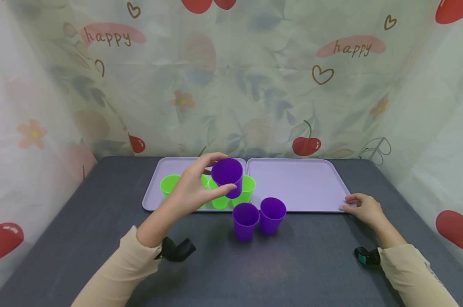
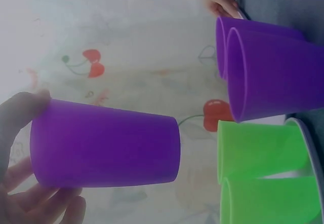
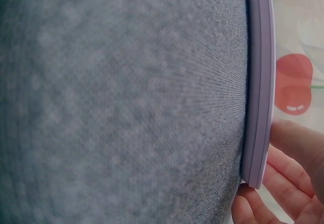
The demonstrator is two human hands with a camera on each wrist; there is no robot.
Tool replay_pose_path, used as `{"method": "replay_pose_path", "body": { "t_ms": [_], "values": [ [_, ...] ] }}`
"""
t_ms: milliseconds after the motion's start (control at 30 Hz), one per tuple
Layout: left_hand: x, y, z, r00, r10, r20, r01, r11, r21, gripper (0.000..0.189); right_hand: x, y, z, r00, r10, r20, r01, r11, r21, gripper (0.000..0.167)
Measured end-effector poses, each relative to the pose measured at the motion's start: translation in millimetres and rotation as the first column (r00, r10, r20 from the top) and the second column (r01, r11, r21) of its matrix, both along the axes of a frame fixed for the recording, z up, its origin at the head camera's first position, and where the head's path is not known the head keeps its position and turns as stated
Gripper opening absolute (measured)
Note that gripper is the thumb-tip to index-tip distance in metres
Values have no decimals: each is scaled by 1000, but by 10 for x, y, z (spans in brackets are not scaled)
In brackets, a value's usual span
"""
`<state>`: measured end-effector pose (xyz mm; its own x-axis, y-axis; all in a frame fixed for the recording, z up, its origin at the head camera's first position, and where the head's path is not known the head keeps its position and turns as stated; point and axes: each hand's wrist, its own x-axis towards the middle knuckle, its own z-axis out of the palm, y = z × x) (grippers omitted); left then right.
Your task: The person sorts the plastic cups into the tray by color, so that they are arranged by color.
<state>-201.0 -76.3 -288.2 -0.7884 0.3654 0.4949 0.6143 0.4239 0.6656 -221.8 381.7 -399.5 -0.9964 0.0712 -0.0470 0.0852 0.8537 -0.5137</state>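
My left hand [image 1: 194, 183] grips a purple cup [image 1: 227, 177] near its rim, thumb on one side and fingers on the other. The cup is held in the air above green cups [image 1: 246, 190] standing in the left tray [image 1: 151, 200]. In the left wrist view, the held purple cup [image 2: 106, 145] appears sideways. Two more purple cups [image 1: 245, 221] stand close together on the table, in front of the trays. My right hand [image 1: 365, 209] holds the near right corner of the right lilac tray [image 1: 296, 183], its thumb at the rim in the right wrist view.
The dark grey table [image 1: 292, 268] runs back to a patterned curtain [image 1: 231, 85]. Both trays lie side by side at the table's far edge. Several green cups fill the left tray, partly hidden behind my left hand.
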Motion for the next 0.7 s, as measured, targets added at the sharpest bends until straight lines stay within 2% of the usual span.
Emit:
{"method": "replay_pose_path", "body": {
  "t_ms": [333, 700],
  "values": [
    [-161, 195, 62, 998, -57, -18, 58, 997, 55, 55, -5, 2, 5, 1000, 9, -3, -9, 1000, 0, 51],
    [-360, 416, 3, 995, -95, 22, 93, 992, 82, 52, 9, -3, 9, 1000, -4, 12, 4, 1000, -6, 52]
  ]
}}
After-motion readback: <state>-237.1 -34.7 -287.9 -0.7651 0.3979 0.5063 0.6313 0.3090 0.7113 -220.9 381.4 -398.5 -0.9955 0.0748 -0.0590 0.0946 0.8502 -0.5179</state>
